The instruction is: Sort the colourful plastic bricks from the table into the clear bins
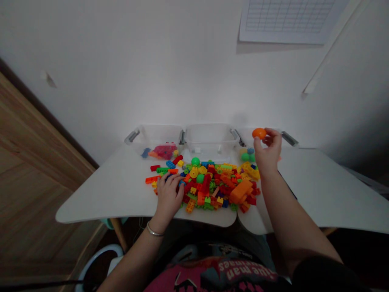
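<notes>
My right hand (pixel 269 152) is raised over the right-hand clear bin and pinches an orange ball (pixel 259 133) between thumb and fingers. My left hand (pixel 170 192), with a bangle on its wrist, rests at the left side of a heap of toy bricks (pixel 209 184). Its fingers are apart and bent over the pieces, and a blue brick (pixel 181 183) lies by the thumb tip. Two green balls, one being the upper green ball (pixel 195 162), sit among the bricks. Green balls (pixel 245 157) and a bluish ball show through the right bin's wall.
Behind the heap stand three clear bins with grey latches. The left bin (pixel 161 132) holds pink, orange and blue pieces; the middle bin (pixel 212 132) backs against the wall. Two white tables (pixel 115 194) meet under the heap. A large orange block (pixel 241 191) lies at its right.
</notes>
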`<act>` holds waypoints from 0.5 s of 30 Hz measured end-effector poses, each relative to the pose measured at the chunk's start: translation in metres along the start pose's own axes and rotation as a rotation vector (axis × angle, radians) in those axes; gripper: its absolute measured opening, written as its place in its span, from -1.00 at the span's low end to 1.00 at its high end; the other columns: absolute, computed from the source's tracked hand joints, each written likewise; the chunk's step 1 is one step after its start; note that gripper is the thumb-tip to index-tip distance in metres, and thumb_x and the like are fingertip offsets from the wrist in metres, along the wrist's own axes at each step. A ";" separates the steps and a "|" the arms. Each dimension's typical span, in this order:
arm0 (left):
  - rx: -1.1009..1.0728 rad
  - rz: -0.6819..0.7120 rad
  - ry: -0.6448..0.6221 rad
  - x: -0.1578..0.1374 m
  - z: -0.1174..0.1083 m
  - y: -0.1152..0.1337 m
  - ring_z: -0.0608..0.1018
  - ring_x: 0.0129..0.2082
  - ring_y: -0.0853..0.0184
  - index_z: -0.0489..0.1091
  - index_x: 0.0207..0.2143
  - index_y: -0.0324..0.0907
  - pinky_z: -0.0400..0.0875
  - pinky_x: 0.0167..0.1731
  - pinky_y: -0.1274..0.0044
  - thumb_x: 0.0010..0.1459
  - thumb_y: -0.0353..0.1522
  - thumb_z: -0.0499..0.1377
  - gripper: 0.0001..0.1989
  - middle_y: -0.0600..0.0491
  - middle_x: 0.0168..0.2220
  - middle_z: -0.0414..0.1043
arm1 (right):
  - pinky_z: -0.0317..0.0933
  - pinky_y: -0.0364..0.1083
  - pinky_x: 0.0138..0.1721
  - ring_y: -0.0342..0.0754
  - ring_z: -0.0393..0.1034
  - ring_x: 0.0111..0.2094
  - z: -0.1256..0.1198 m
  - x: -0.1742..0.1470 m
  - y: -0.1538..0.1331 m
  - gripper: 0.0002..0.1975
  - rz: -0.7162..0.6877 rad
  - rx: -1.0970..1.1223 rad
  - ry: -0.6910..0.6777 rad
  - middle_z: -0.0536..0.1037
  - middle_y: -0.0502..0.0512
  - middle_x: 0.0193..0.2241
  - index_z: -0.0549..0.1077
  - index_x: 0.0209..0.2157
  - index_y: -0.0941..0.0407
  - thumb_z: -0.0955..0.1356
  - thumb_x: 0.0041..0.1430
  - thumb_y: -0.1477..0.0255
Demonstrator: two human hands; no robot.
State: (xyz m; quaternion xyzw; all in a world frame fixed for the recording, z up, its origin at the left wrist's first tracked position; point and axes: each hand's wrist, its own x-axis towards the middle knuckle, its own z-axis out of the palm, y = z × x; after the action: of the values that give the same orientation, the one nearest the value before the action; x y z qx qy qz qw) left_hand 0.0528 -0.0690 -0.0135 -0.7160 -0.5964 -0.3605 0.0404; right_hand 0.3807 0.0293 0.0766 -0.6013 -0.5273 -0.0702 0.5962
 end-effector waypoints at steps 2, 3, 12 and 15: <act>-0.001 0.000 0.003 0.000 0.000 0.000 0.31 0.18 0.03 0.49 -0.11 -0.08 0.14 0.19 0.07 0.26 -0.30 0.04 -0.74 -0.01 -0.01 0.53 | 0.29 0.01 -0.09 -0.01 0.38 -0.11 0.000 0.018 0.014 -0.51 0.040 -0.058 0.035 0.39 0.27 0.03 0.23 0.12 0.14 0.21 0.19 0.27; -0.001 0.000 0.004 0.000 0.000 0.000 0.31 0.18 0.03 0.49 -0.11 -0.08 0.14 0.20 0.07 0.26 -0.29 0.04 -0.73 -0.01 -0.01 0.53 | 0.29 0.01 -0.09 -0.01 0.38 -0.12 0.001 0.026 0.022 -0.51 0.051 -0.091 0.025 0.40 0.28 0.03 0.24 0.12 0.16 0.22 0.18 0.27; -0.005 -0.010 -0.007 0.000 -0.001 0.000 0.29 0.18 0.02 0.49 -0.11 -0.10 0.13 0.20 0.05 0.26 -0.29 0.04 -0.73 -0.02 0.00 0.53 | 0.24 0.07 -0.03 0.14 0.44 -0.06 0.006 0.055 0.055 -0.52 0.192 -0.592 -0.458 0.58 0.22 -0.11 0.49 -0.01 0.10 0.33 0.10 0.15; -0.004 -0.012 -0.011 0.000 -0.001 0.001 0.29 0.18 0.02 0.49 -0.11 -0.10 0.11 0.21 0.05 0.26 -0.30 0.04 -0.73 -0.02 0.00 0.53 | 0.26 0.06 -0.08 0.14 0.46 -0.09 0.007 0.059 0.052 -0.51 0.262 -0.660 -0.555 0.60 0.23 -0.14 0.50 -0.01 0.10 0.34 0.08 0.14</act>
State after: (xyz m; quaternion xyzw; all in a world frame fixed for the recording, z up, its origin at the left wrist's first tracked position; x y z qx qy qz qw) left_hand 0.0530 -0.0700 -0.0128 -0.7145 -0.6000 -0.3582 0.0336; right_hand 0.4399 0.0813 0.0836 -0.8171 -0.5358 0.0054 0.2124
